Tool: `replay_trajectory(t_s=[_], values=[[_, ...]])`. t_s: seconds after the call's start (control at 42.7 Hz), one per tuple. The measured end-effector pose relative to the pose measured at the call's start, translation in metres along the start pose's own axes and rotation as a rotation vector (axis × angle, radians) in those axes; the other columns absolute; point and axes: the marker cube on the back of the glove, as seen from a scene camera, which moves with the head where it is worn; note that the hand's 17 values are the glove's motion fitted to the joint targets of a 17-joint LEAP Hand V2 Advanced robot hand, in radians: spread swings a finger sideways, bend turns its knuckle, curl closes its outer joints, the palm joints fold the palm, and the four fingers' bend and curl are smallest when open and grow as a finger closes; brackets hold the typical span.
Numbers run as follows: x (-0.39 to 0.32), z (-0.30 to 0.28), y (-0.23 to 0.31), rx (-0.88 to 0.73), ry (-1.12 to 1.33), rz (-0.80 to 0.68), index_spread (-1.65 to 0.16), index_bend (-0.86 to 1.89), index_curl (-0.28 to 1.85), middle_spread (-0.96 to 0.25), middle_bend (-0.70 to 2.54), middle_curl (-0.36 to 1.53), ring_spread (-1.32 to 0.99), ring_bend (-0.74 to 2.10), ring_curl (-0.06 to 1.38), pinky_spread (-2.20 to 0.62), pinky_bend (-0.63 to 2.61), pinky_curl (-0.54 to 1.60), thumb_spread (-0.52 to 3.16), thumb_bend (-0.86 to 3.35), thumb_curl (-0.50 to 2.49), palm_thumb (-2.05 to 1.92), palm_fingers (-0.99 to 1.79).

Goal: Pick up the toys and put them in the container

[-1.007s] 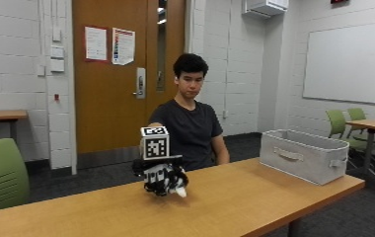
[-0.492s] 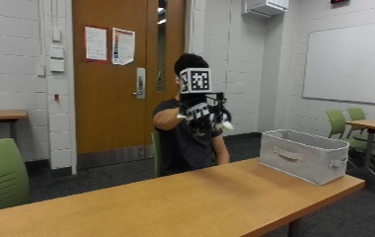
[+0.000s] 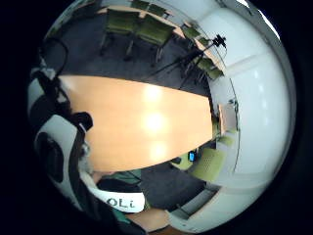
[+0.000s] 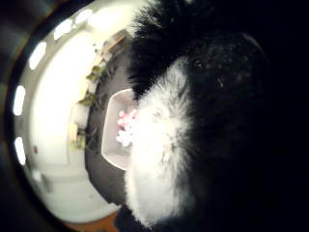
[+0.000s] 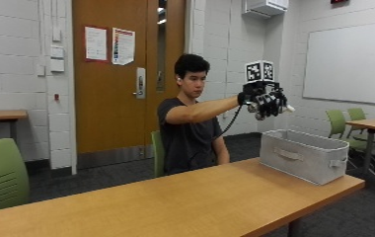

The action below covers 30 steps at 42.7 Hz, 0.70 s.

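I have the gloved right hand [image 5: 264, 100] raised high above the container [image 5: 301, 154], a plush toy [image 5: 274, 105] clutched in its curled fingers.

From the outside view I see my arm stretched out straight at shoulder height, the hand well clear of the table [image 5: 174, 200] and roughly over the near end of the grey fabric container, which sits at the table's far right end. Only a little of the black and white toy pokes out from between my fingers there. The thumb side palm view is mostly filled with its black and white fur [image 4: 193, 125], so it sits right against my palm; beside the fur I look down into the open container [image 4: 113, 145], where something pink and white [image 4: 125, 128] already lies on the bottom. The little finger side palm view shows the bare wooden tabletop [image 3: 146, 122] below.
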Motion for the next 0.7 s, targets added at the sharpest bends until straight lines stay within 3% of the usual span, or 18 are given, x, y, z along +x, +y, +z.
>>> replay_trajectory(t_s=[0.328, 0.586, 0.703], values=[[-0.176, -0.007, -0.002, 0.017, -0.010, -0.258, -0.35, 0.09, -0.03, -0.42, 0.70, 0.65, -0.46, 1.15, 0.51, -0.44, 0.98, 0.38, 0.76, 0.05, 0.91, 0.61, 0.93], [-0.185, 0.015, -0.036, 0.015, -0.087, -0.448, -0.34, 0.08, -0.03, -0.42, 0.70, 0.66, -0.45, 1.16, 0.51, -0.44, 1.00, 0.37, 0.78, 0.03, 0.95, 0.61, 0.92], [-0.199, 0.030, -0.042, 0.013, -0.021, -0.369, -0.34, 0.09, -0.02, -0.43, 0.70, 0.67, -0.45, 1.16, 0.51, -0.44, 1.00, 0.37, 0.79, 0.02, 0.96, 0.61, 0.92]])
